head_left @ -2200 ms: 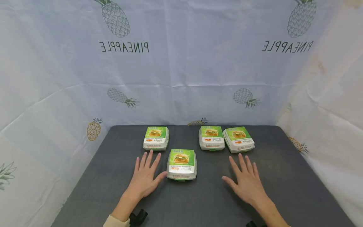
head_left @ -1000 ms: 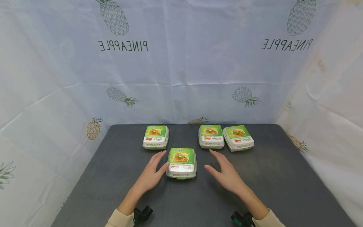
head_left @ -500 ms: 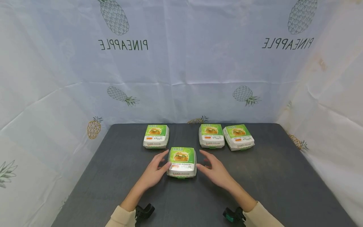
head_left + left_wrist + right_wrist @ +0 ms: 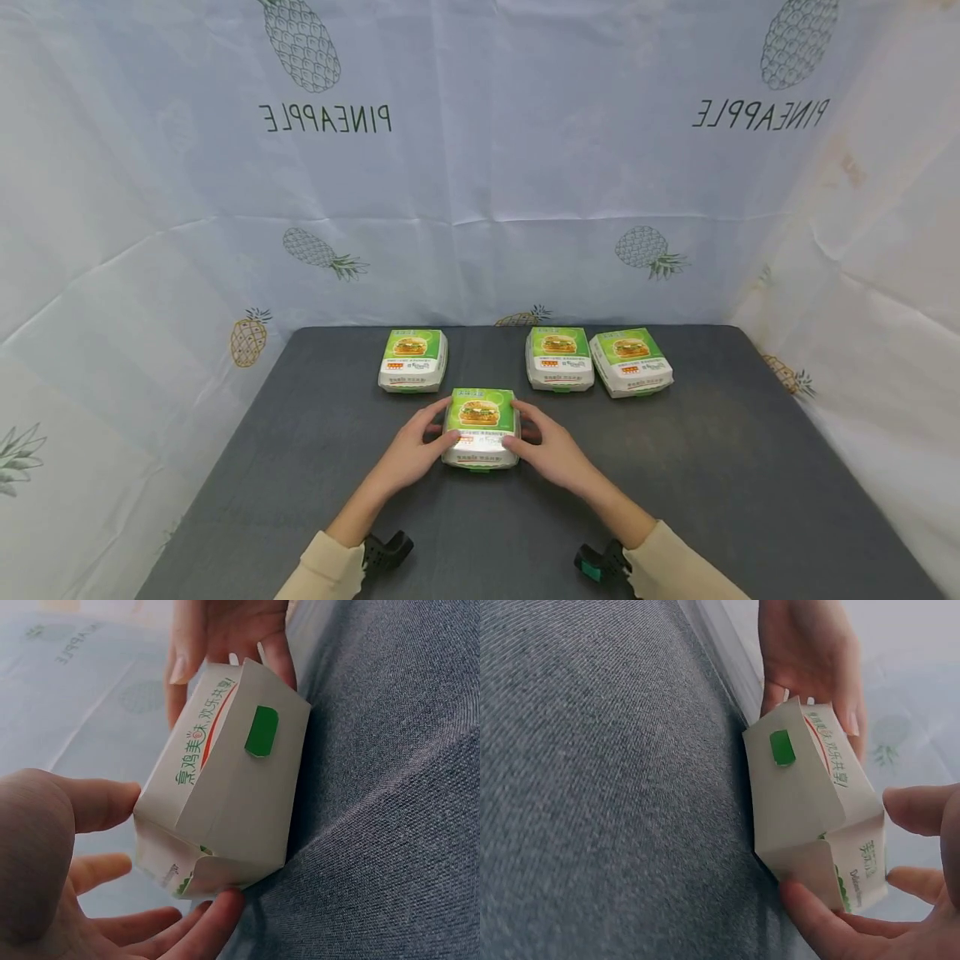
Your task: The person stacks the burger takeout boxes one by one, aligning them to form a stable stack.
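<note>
A green and white burger box (image 4: 480, 421) with a burger picture on its lid rests on the dark tabletop, nearer me than three similar boxes. My left hand (image 4: 411, 450) holds its left side, thumb at the lid's edge and fingers along the side wall. On the opposite side my right hand (image 4: 553, 452) holds it the same way. In the left wrist view the burger box (image 4: 247, 780) shows its front wall with a green tab, and a fingertip reaches its lower edge. The right wrist view has the box (image 4: 795, 795) between both hands too.
Behind stand three more burger boxes: one at the back left (image 4: 412, 361), one right of centre (image 4: 559, 360), and a slightly turned one (image 4: 632, 362) beside it. A pineapple-print cloth (image 4: 480, 167) hangs around the back and sides of the dark table (image 4: 300, 433).
Both hands, spread flat on the table at first, have come inward to the front burger box and now hold its two sides. The boxes have not visibly moved.
</note>
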Available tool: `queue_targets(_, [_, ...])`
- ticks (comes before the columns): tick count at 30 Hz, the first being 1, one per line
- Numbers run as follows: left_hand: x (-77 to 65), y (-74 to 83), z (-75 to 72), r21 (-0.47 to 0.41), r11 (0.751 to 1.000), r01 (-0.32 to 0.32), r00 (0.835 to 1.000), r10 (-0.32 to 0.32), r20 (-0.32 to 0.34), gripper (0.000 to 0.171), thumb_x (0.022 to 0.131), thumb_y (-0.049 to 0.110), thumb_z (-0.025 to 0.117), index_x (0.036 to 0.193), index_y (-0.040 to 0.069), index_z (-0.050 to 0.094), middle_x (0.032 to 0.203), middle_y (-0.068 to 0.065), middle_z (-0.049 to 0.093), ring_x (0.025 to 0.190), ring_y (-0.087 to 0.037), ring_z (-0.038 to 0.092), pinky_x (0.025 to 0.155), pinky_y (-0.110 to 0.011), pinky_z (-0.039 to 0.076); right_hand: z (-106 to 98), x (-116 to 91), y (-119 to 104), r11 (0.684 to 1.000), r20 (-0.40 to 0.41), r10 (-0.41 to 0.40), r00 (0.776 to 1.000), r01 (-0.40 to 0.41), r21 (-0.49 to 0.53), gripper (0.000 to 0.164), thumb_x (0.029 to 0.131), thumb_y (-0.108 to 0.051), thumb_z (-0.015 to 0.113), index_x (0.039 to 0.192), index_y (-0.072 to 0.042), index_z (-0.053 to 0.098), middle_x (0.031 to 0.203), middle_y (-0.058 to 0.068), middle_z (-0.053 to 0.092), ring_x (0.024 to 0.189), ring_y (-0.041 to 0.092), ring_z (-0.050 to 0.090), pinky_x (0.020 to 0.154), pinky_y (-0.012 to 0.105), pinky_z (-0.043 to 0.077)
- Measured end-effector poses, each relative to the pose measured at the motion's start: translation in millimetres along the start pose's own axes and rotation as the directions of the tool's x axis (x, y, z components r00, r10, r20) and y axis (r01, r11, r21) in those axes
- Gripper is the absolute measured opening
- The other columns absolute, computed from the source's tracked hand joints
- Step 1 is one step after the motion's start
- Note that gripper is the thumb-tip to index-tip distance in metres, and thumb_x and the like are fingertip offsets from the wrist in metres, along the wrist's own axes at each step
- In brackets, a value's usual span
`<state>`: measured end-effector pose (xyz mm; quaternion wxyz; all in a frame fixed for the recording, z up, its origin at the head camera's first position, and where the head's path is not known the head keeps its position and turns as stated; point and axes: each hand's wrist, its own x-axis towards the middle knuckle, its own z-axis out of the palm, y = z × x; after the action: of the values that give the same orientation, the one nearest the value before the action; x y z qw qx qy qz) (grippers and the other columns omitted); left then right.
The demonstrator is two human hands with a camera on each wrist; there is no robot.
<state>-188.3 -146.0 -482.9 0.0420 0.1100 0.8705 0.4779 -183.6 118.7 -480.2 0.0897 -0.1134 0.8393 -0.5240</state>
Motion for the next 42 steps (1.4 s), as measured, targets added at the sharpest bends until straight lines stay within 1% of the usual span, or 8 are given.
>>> queue_targets(5, [0.4,1.0,1.5,-0.031,0.999,0.009,1.000,-0.008,0.016,0.061,0.100,0.032,0.068,0.154,0.013,0.046,0.151,-0.015,0.048,0.120,-0.032,0.061,0.093,-0.049,0.052,1,1,2,0.999,0.018,-0.006,1.000,0.005,0.039,0.067,0.098,-0.032,0.071,0.155,-0.013,0.042,0.147,0.021,0.050,0.120,0.035,0.062,0.086,0.044,0.056])
queue_targets(10, [-0.1,6.3,3.9,-0.044,0.999,-0.025,0.999,0.026,0.019,0.061,0.100,0.032,0.068,0.153,0.010,0.047,0.148,-0.015,0.051,0.119,-0.032,0.061,0.092,-0.047,0.052,-3,-3,2,0.999,0.009,0.008,1.000,-0.008,0.052,0.067,0.097,-0.032,0.071,0.155,-0.015,0.043,0.146,0.018,0.051,0.120,0.031,0.063,0.086,0.041,0.056])
queue_targets(14, [-0.6,12.6,7.5,-0.051,0.997,-0.050,0.998,0.052,0.037,0.062,0.100,0.033,0.068,0.152,0.009,0.046,0.147,-0.016,0.050,0.118,-0.032,0.061,0.090,-0.046,0.052,-11,-9,3,0.998,0.005,0.008,1.000,-0.009,0.065,0.067,0.097,-0.033,0.071,0.156,-0.017,0.042,0.146,0.017,0.051,0.122,0.032,0.061,0.087,0.042,0.055])
queue_targets(21, [-0.8,21.8,17.8,-0.048,0.996,-0.070,0.994,0.074,0.084,0.063,0.101,0.036,0.066,0.154,0.010,0.045,0.147,-0.017,0.049,0.117,-0.032,0.060,0.088,-0.045,0.052,-26,-19,10,0.999,0.013,0.008,1.000,-0.009,0.034,0.067,0.098,-0.034,0.070,0.156,-0.019,0.042,0.147,0.017,0.050,0.123,0.032,0.060,0.088,0.041,0.054])
queue_targets(27, [-3.1,28.4,28.5,-0.053,0.994,-0.093,0.989,0.099,0.113,0.064,0.101,0.037,0.065,0.154,0.010,0.043,0.146,-0.018,0.048,0.118,-0.033,0.059,0.091,-0.048,0.051,-39,-29,10,0.999,0.022,0.047,0.999,-0.048,0.017,0.069,0.097,-0.036,0.071,0.157,-0.020,0.041,0.147,0.016,0.049,0.123,0.033,0.059,0.090,0.043,0.053])
queue_targets(33, [-6.2,32.2,37.6,-0.046,0.993,-0.112,0.980,0.118,0.160,0.064,0.101,0.038,0.065,0.154,0.010,0.043,0.141,-0.018,0.049,0.114,-0.031,0.060,0.086,-0.043,0.053,-49,-37,15,0.997,0.037,0.075,0.996,-0.075,-0.001,0.071,0.096,-0.036,0.072,0.157,-0.018,0.040,0.145,0.017,0.050,0.123,0.034,0.059,0.090,0.042,0.053])
queue_targets(38, [-7.3,32.2,42.1,-0.055,0.994,-0.090,0.973,0.100,0.210,0.066,0.100,0.038,0.066,0.155,0.011,0.042,0.137,-0.017,0.050,0.115,-0.032,0.060,0.082,-0.039,0.055,-53,-44,20,0.997,0.064,0.071,0.995,-0.072,0.013,0.072,0.097,-0.035,0.072,0.157,-0.014,0.038,0.145,0.020,0.049,0.121,0.034,0.060,0.086,0.038,0.054])
queue_targets(42, [-6.4,31.5,44.0,-0.066,0.994,-0.083,0.970,0.096,0.222,0.067,0.101,0.040,0.065,0.157,0.013,0.040,0.137,-0.016,0.049,0.118,-0.032,0.059,0.083,-0.038,0.055,-54,-46,20,0.996,0.065,0.085,0.994,-0.087,0.030,0.072,0.097,-0.035,0.071,0.158,-0.015,0.038,0.147,0.021,0.047,0.123,0.035,0.059,0.088,0.040,0.054])
